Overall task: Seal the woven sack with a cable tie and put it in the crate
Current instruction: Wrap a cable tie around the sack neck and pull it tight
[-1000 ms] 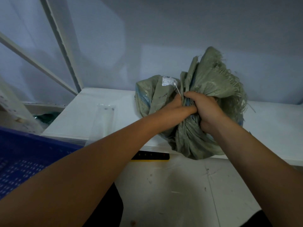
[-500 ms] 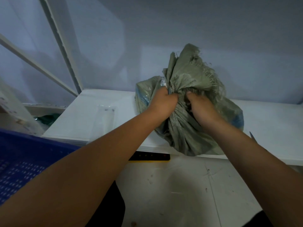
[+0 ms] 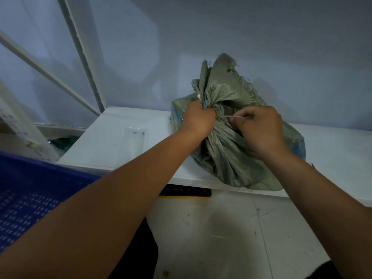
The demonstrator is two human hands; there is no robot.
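A: At the near left edge, what is the state of the crate?

B: The part of the blue crate that shows holds no sack. Placement is not yet done.

A: Further in, on the white shelf, where is the woven sack?

B: It sits at the shelf's front edge, and its lower bulge slightly overhangs that edge. The left hand grips the gathered neck with its fingers curled round the fabric. The right hand, just beside it, pinches the white tail of the cable tie between curled fingers. The strap runs taut from the neck to that hand.

A: Progress?

B: The mouth is gathered, the tie appears to be looped round the neck, and the cinch looks to be in progress. The left hand covers the neck, so I cannot tell whether the strap is locked. Remaining steps are to finish tightening, release, and carry the sack to the crate.

A: Beyond the hands?

B: The frayed mouth stands upright against the wall.

A: Change from half a second ago?

B: Then, both hands pressed close together on the neck and no strap showed. Now the right hand is drawn off to the right with the tail pulled out. The sack keeps its place on the shelf.
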